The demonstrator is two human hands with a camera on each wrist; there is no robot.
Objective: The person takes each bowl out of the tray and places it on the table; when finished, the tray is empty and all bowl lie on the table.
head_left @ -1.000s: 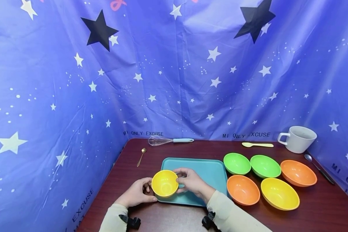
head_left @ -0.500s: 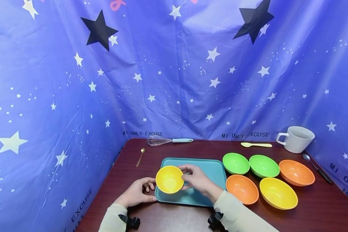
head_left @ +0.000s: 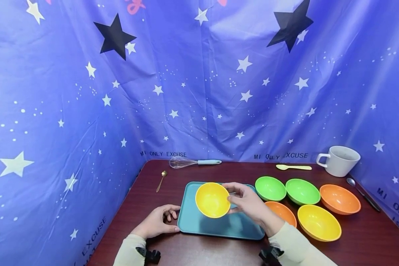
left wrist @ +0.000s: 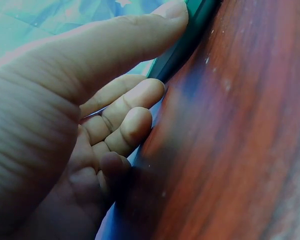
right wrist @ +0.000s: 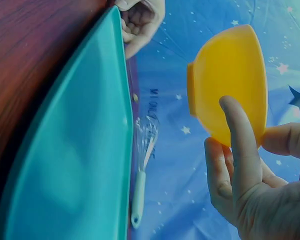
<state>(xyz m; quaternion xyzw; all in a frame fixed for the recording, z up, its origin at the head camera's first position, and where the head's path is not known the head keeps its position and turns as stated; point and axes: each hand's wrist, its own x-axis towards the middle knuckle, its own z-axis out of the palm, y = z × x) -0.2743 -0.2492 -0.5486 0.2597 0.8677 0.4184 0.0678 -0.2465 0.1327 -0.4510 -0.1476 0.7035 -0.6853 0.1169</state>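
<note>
My right hand (head_left: 247, 203) grips a small yellow bowl (head_left: 212, 200) by its right side, the thumb at the rim and the fingers against the outer wall. In the right wrist view the bowl (right wrist: 230, 82) is held up, apart from the teal tray (right wrist: 85, 150). Below it in the head view lies that rectangular tray (head_left: 193, 223). My left hand (head_left: 159, 221) rests at the tray's left edge. Its thumb touches the near left corner, as the left wrist view shows, and the other fingers (left wrist: 135, 125) are loosely bent beside the edge with nothing between them.
Right of the tray stand two green bowls (head_left: 270, 188), two orange bowls (head_left: 340, 200) and a larger yellow bowl (head_left: 319, 222). Farther back are a grey mug (head_left: 342, 161), a dark-handled spoon (head_left: 362, 194), a pale yellow spoon (head_left: 292, 167), a whisk (head_left: 194, 162) and a small gold spoon (head_left: 161, 181).
My right hand has lifted the small yellow bowl from beside the left hand and carried it rightward over the tray. The left hand has stayed at the tray's left edge.
</note>
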